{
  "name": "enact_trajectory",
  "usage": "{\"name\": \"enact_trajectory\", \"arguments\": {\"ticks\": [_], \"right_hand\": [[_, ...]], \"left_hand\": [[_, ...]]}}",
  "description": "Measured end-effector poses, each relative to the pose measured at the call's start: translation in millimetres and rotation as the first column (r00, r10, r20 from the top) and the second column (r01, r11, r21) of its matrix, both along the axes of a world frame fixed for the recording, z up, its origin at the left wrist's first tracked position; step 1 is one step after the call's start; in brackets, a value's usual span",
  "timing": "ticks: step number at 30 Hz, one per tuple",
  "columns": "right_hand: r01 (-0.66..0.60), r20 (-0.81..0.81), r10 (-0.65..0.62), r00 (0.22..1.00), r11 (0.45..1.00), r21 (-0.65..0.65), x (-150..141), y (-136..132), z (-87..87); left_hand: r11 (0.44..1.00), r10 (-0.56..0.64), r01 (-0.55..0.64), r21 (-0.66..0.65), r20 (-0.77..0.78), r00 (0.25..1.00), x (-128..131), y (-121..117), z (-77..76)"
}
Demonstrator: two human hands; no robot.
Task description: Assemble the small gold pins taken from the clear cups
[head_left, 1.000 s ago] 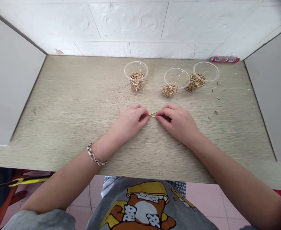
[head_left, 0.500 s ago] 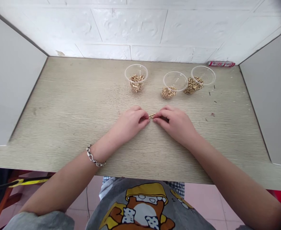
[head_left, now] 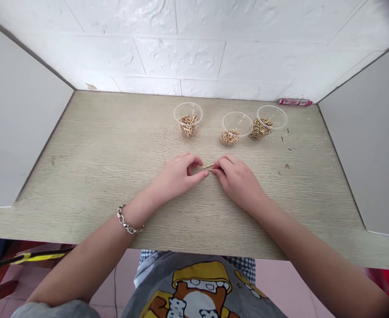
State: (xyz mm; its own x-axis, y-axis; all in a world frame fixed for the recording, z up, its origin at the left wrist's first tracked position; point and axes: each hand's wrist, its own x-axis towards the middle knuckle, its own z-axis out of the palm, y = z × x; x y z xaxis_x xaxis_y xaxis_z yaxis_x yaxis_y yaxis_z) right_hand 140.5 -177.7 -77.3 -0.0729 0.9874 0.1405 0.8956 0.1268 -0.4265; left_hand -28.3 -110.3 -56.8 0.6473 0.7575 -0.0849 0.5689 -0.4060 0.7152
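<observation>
Thin gold-coloured metal pins (head_left: 208,166) stick out to the left from the fingertips of my right hand (head_left: 239,181), which is closed in a pinch. At least two show, one longer than the other. Just left of them is my left hand (head_left: 176,176), its thumb and index finger apart around the pins' free ends. Whether the left thumb touches the shorter one I cannot tell. Beyond the hands stand clear plastic cups with small gold pins in them: a left cup (head_left: 188,127), a middle cup (head_left: 230,136) and a right cup (head_left: 261,127).
A red and white tube (head_left: 294,102) lies along the wall at the back right. Small dark bits (head_left: 282,138) are scattered right of the cups, and fine dark specks (head_left: 166,138) lie near the left cup. Grey side panels (head_left: 368,145) bound the wooden tabletop (head_left: 91,163).
My left thumb and index finger have parted from a pinch on the pins. My right hand keeps its pinch. The whole view has shifted slightly, with the cups lower in the picture.
</observation>
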Motion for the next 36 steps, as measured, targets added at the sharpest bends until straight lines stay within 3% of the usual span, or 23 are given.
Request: {"name": "enact_trajectory", "arguments": {"ticks": [5,10,12,14,16,17,19,22,27,30,31,32,33,34,35,36], "right_hand": [[-0.021,0.015,0.022,1.000,0.999,-0.042,1.5,0.3,4.3],[-0.055,0.315,0.083,0.945,0.994,-0.099,-6.2,-2.4,9.4],[-0.040,0.367,0.072,0.928,0.995,-0.093,-8.0,-3.2,9.0],[-0.010,0.261,0.032,0.965,0.996,-0.086,-7.5,-2.8,9.2],[0.029,-0.023,-0.032,0.999,0.992,-0.120,-5.9,-1.4,12.5],[0.033,-0.205,-0.070,0.976,0.984,-0.177,-5.6,-0.7,15.4],[-0.044,-0.530,-0.146,0.835,0.943,-0.329,-7.2,0.3,22.4],[-0.196,-0.782,-0.265,0.565,0.877,-0.438,-14.8,0.3,30.2],[-0.205,-0.881,-0.431,0.195,0.861,-0.466,-28.3,4.6,25.6],[-0.075,-0.859,-0.512,0.029,0.856,-0.512,-36.8,1.4,22.5],[-0.003,-0.858,-0.513,0.012,0.858,-0.513,-40.2,-4.1,24.0],[0.044,-0.866,-0.499,0.044,0.867,-0.497,-43.7,-12.4,27.5],[0.039,-0.876,-0.459,0.148,0.888,-0.459,-47.1,-23.3,33.0],[-0.074,-0.872,-0.343,0.351,0.918,-0.391,-50.0,-36.2,40.5],[-0.379,-0.818,-0.095,0.567,0.852,-0.362,-52.1,-50.1,49.7],[-0.490,-0.796,0.004,0.605,0.791,-0.368,-53.1,-63.6,59.8]], "left_hand": [[0.983,0.155,-0.128,-0.135,0.213,0.965,-0.7,0.1,3.3],[0.972,0.232,-0.209,-0.105,0.314,0.921,0.1,0.4,-1.3],[0.972,0.236,-0.219,-0.089,0.342,0.909,0.1,0.9,-4.0],[0.971,0.237,-0.223,-0.081,0.360,0.902,0.2,1.3,-5.7],[0.974,0.224,-0.198,-0.108,0.370,0.902,0.7,1.1,-5.9],[0.976,0.206,-0.165,-0.141,0.374,0.904,1.0,0.8,-5.5],[0.968,0.169,-0.076,-0.238,0.403,0.900,1.5,-0.3,-4.1],[0.924,0.173,0.034,-0.382,0.493,0.852,1.7,-2.4,-1.6],[0.864,0.277,0.054,-0.500,0.563,0.779,2.8,-4.5,0.2],[0.833,0.377,0.020,-0.552,0.594,0.711,3.1,-2.8,1.0],[0.809,0.436,0.000,-0.588,0.600,0.671,2.2,-1.1,1.9],[0.775,0.503,-0.014,-0.632,0.603,0.620,0.6,1.2,3.2],[0.733,0.572,-0.019,-0.680,0.600,0.559,-1.5,4.0,5.0],[0.689,0.638,-0.019,-0.725,0.593,0.491,-4.1,7.1,7.0],[0.649,0.693,-0.014,-0.761,0.583,0.424,-6.9,10.2,9.3],[0.618,0.734,-0.009,-0.786,0.572,0.367,-9.5,13.0,11.4]]}}
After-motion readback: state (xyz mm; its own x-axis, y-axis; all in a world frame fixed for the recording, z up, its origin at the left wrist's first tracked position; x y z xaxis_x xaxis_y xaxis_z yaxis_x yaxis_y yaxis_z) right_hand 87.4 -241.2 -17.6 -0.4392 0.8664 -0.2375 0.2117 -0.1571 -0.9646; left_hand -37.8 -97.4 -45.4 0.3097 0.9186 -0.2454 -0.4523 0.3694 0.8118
